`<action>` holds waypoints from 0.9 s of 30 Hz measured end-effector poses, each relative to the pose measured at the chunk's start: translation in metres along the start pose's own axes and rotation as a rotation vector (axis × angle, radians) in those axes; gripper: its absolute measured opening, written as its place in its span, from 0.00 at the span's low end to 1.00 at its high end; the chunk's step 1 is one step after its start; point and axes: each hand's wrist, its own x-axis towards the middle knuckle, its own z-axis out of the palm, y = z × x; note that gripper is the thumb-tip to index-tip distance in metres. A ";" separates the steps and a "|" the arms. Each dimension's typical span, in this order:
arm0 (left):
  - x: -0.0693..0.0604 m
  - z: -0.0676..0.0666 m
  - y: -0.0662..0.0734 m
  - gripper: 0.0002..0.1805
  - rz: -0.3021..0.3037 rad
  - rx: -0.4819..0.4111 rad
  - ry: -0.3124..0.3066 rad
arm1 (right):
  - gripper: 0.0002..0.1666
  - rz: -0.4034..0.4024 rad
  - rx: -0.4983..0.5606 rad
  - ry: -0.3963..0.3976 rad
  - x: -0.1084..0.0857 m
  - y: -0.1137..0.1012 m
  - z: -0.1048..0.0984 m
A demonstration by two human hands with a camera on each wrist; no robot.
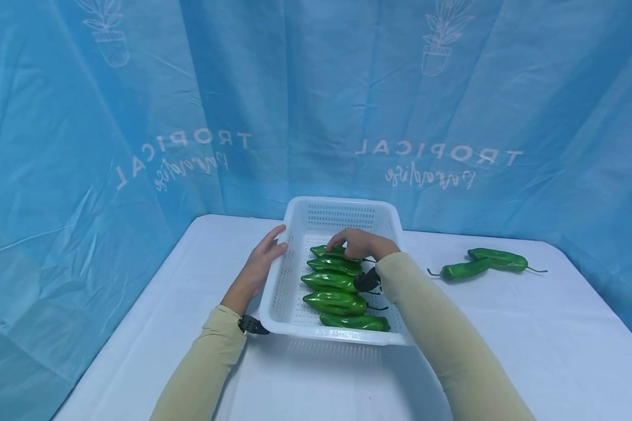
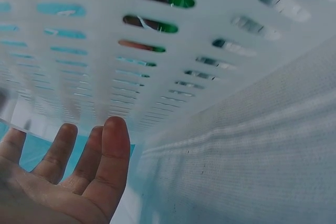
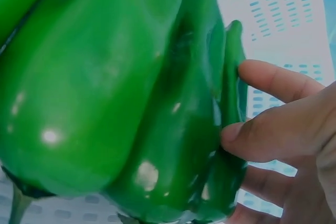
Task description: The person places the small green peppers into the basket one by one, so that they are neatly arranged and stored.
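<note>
A white perforated basket (image 1: 342, 334) holds several green peppers lying in a column, crosswise. My left hand (image 1: 258, 263) rests against the outside of its left wall, fingers extended; the left wrist view shows this hand (image 2: 79, 182) palm up beside the slotted wall (image 2: 210, 3). Inside the basket my right hand (image 1: 362, 241) pinches the farthest pepper (image 1: 321, 251). From the right wrist, the thumb and index finger of that hand (image 3: 294, 129) touch the slim pepper (image 3: 233, 77), with larger peppers (image 3: 79, 87) alongside. Its other fingers are partly hidden behind the pepper.
Two more green peppers lie on the white cloth right of the basket, one (image 1: 500, 259) touching the other (image 1: 463, 269). A blue printed curtain (image 1: 321, 105) hangs behind the table and along its sides. The basket's near edge casts a shadow on the cloth (image 1: 326, 386).
</note>
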 end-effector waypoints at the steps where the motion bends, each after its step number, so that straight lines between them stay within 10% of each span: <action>1: 0.001 0.000 0.000 0.33 0.000 0.003 -0.001 | 0.39 -0.004 0.005 -0.002 -0.001 0.001 -0.001; 27: -0.001 -0.001 0.001 0.34 -0.011 0.009 -0.007 | 0.21 -0.227 -0.069 0.128 -0.073 -0.010 -0.040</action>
